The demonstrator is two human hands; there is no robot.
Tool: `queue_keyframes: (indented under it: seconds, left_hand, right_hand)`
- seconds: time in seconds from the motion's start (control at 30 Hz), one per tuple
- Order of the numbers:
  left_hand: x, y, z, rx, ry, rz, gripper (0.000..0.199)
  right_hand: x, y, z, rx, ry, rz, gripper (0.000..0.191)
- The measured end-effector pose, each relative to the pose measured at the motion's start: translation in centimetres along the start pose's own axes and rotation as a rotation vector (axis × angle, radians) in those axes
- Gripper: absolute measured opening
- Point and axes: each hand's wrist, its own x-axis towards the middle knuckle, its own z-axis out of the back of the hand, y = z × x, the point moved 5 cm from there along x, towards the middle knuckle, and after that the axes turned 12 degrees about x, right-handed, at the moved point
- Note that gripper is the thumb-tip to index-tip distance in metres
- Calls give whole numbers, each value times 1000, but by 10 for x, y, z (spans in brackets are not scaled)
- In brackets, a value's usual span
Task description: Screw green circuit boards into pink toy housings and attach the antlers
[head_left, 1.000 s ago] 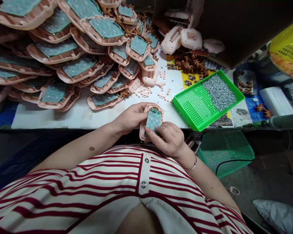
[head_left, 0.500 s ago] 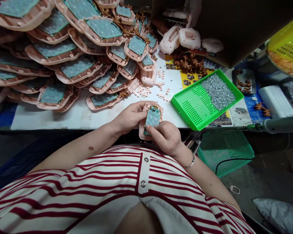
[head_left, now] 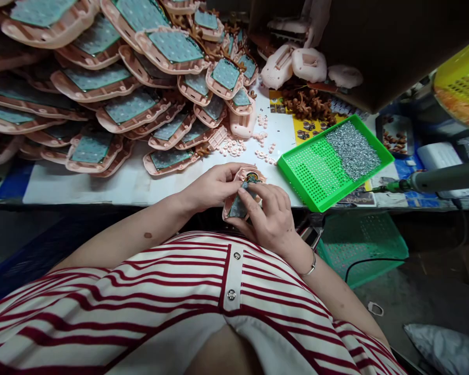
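Just beyond the table's front edge, a small pink plastic shell (head_left: 229, 207) with a green circuit board in it is held over my lap. My left hand (head_left: 209, 188) grips the shell from its left side, thumb on top. My right hand (head_left: 271, 214) is on the right side, its thumb and index finger pressed together at the upper part of the board near some wires; whatever is between those fingertips is too small to tell. The lower fingers of my right hand touch the shell's lower edge.
Stacked pink shells with boards (head_left: 117, 107) fill the left. Small pink parts (head_left: 232, 148) lie behind my hands. A green tray (head_left: 303, 174) of screws stands right, near brown parts (head_left: 310, 107) and a grey tool (head_left: 447, 178). A green basket (head_left: 363, 250) is below the table.
My right hand has moved up over the board, its fingertips now near the wires. The board looks darker and tilted. The grey tool at the right has shifted left, and the view has shifted slightly.
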Motion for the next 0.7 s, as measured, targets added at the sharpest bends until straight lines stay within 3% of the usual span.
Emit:
queue_keyframes:
  seconds: [0.13,0.4,0.53,0.7]
  left_hand:
    - [1,4,3,-57,23,52,30]
    - [2,12,5,-309,198,126,40]
    - [2,14,6,-281,190,161,46]
    - [4,15,1,-240,137,163,38]
  right_hand:
    - [2,0,-2,26,70,3,55]
    - [3,1,-2,85,67,-2,58]
    - [4,0,-7,76,121,-52,56]
    - [0,-1,-14,108,107,-105,61]
